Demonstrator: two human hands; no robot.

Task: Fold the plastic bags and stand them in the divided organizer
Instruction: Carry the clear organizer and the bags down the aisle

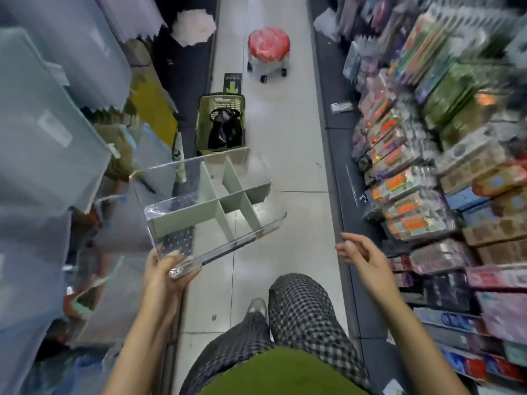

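Note:
A clear plastic organizer [265, 220] with pale green dividers hangs in the air over the aisle floor, and its compartments hold nothing. My left hand [166, 273] grips its near left corner, fingers curled over the rim. My right hand [360, 250] hovers to the right of it, apart from it, with fingers relaxed and holding nothing. A black plastic bag [225, 128] lies in a green basket [204, 118] on the floor beyond the organizer.
Stacked translucent storage bins [48, 132] fill the shelves on the left. Packaged goods [427, 172] crowd the shelves on the right. A wheeled stool [268, 52] with a red cover stands farther down the tiled aisle. My legs in checked trousers [299, 317] are below.

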